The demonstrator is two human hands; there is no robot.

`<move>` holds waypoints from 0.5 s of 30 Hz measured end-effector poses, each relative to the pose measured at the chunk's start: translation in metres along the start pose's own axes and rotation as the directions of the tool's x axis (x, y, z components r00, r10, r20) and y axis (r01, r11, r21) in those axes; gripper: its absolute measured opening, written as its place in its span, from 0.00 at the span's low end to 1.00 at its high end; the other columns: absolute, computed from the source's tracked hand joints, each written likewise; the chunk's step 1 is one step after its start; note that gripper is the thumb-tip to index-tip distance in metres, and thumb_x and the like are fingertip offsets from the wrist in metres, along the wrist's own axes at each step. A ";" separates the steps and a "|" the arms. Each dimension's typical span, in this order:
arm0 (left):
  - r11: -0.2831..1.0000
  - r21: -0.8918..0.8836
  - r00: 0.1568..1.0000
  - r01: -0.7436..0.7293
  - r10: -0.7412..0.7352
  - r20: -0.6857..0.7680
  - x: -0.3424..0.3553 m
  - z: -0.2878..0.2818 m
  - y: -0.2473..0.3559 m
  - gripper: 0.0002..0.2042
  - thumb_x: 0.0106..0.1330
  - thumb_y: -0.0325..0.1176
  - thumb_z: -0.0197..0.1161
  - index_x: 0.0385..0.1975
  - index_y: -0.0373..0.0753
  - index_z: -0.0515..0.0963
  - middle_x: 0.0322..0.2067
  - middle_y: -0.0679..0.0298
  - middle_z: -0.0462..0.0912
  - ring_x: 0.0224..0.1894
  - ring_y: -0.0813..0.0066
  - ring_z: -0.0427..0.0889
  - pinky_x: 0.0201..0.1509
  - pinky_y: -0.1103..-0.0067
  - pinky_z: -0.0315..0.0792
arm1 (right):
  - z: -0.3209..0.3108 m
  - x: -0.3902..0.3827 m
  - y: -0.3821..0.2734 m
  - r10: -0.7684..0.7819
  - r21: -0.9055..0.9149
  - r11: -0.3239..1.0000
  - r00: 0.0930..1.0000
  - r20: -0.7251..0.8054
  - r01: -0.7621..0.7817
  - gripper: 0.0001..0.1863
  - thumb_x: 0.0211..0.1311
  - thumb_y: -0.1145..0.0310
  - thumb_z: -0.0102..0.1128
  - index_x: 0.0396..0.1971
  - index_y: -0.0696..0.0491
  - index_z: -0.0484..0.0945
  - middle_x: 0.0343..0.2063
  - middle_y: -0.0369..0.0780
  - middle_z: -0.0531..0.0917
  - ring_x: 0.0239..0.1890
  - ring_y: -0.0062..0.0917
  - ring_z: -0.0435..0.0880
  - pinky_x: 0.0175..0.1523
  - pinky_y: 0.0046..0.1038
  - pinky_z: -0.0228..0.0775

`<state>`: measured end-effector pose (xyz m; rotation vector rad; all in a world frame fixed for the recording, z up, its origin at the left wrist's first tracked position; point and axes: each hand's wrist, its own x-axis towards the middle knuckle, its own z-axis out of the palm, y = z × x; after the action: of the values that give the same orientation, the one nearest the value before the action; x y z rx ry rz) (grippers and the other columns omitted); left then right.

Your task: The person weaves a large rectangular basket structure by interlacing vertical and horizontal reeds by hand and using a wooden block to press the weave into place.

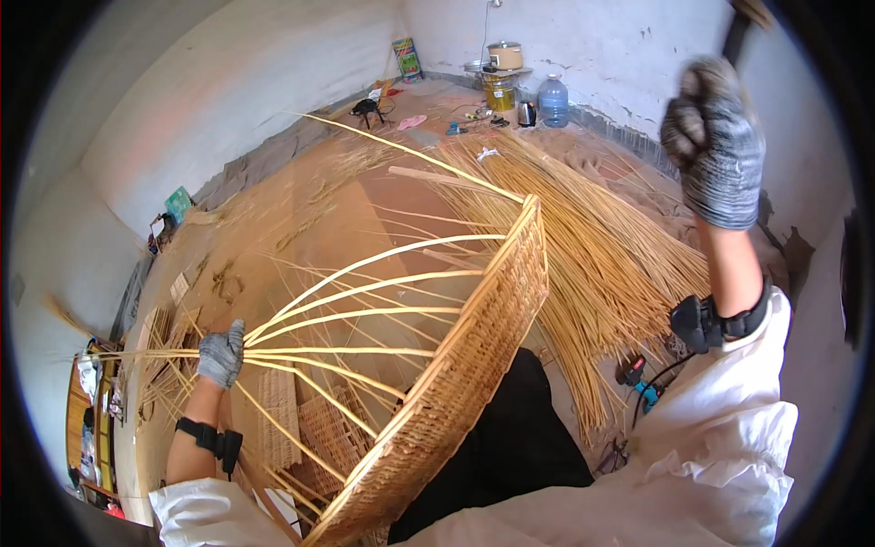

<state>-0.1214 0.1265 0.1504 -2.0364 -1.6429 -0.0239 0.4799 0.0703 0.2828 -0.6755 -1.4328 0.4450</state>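
A woven wicker panel (465,383) with a thick bound edge slants across my lap, over dark trousers. Several pale rods (351,350) fan out from that edge and draw together on the left. There my gloved left hand (221,356) is closed around the gathered rods, their thin ends sticking out beyond it. High at the upper right, my gloved right hand (715,146) is wrapped around the dark handle of a hammer (736,36), raised well away from the panel. The hammer's head is partly cut off by the picture's edge.
A large heap of loose rods (602,255) lies on the floor to the right. Beside it is a blue cordless power tool (647,396). More woven pieces (333,438) lie beneath the rods. Along the far wall stand a water jug (553,100), a kettle (527,114) and a yellow bucket (499,94).
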 end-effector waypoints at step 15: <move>0.990 0.108 0.995 -0.095 0.094 0.017 0.000 -0.020 0.004 0.13 0.64 0.36 0.41 0.34 0.37 0.73 0.13 0.53 0.73 0.16 0.55 0.72 0.22 0.64 0.65 | 0.016 -0.056 0.068 -0.036 -0.674 0.333 0.723 0.689 0.659 0.04 0.48 0.71 0.52 0.26 0.51 0.72 0.18 0.42 0.75 0.17 0.29 0.75 0.23 0.27 0.68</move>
<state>-0.1120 0.1180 0.1662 -2.0320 -1.5186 0.1088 0.4659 0.0865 0.1956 -1.0706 -2.3826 -0.7051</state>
